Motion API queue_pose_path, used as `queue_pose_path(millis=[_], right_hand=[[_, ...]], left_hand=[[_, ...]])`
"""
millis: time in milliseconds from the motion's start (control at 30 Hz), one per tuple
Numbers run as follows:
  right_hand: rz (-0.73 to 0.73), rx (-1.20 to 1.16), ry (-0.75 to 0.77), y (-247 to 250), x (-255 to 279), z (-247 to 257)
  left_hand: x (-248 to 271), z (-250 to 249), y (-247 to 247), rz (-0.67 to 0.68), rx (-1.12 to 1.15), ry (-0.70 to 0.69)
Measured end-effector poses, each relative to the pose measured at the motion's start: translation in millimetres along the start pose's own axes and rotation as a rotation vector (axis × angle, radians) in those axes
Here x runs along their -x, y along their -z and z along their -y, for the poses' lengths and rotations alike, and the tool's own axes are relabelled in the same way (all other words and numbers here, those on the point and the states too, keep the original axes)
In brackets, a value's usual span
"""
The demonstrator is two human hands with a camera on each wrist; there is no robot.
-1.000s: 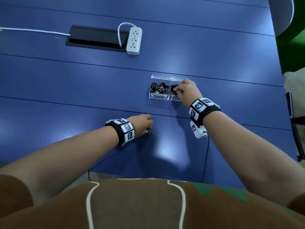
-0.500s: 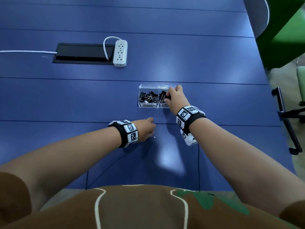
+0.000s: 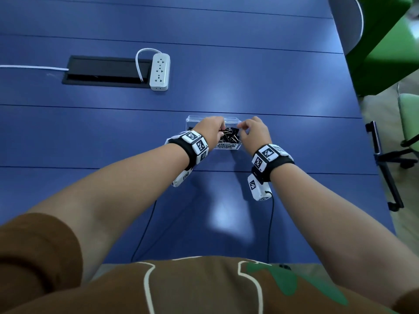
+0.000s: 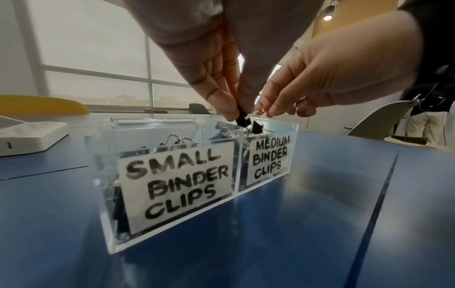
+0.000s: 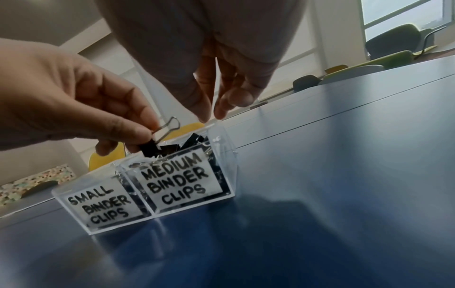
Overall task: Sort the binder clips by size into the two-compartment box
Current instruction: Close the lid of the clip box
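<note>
A clear two-compartment box [image 3: 231, 120] stands on the blue table, labelled SMALL BINDER CLIPS on the left half [image 4: 177, 179] and MEDIUM BINDER CLIPS on the right half [image 5: 177, 183]. Both halves hold several black clips. My left hand [image 3: 221, 132] pinches a black binder clip [image 5: 150, 149] by its body, its wire handle up, just above the medium compartment near the divider. My right hand [image 3: 243, 130] hovers at the box's right rim, fingers [image 5: 204, 115] hanging down close together and holding nothing. They sit a short way from the clip [image 4: 243, 119].
A white power strip [image 3: 159, 72] lies beside a black cable hatch [image 3: 106, 71] at the far left. The table's right edge runs near a green chair [image 3: 385, 41] and a black chair base [image 3: 385, 166]. Thin black cables trail from both wrists toward me.
My left hand left the near table and rose to the box with a clip in it. My right hand drew back from inside the medium compartment to its right rim.
</note>
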State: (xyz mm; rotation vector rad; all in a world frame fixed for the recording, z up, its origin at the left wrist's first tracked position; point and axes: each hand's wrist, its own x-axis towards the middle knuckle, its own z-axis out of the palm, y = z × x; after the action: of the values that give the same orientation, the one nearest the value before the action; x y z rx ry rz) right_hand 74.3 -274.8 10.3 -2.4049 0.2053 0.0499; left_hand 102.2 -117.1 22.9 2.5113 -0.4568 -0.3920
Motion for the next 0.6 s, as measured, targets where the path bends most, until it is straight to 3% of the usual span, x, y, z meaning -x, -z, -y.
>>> queue_pose_path(millis=[167,233,333,467,533,600], right_hand=[[0.074,0.029,0.009,-4.9,0.5,-4.3],[0.058,-0.006,-0.021,-2.8,-3.8,-4.7],[-0.011,-0.086,-0.114,3.1,-15.6,-4.7],[0.052,-0.076,-0.247,2.1,-32.2,-8.7],[0.139,-0.089,-0.334,0.1,-36.0,-7.2],[0.196,-0.118,-0.392,-1.0,-36.6,-3.3]], left_hand=[[-10.6,2.5,-12.5,0.091,-0.112,-0.005],[-10.2,6.2,-12.6,0.03,-0.067,0.001],[-9.8,14.6,1.0,-0.164,-0.035,0.025],[-12.4,39.7,21.8,-0.333,0.073,0.341],[-14.2,50.5,27.6,-0.251,0.167,0.523],[-17.3,55.2,29.3,-0.124,0.254,0.584]])
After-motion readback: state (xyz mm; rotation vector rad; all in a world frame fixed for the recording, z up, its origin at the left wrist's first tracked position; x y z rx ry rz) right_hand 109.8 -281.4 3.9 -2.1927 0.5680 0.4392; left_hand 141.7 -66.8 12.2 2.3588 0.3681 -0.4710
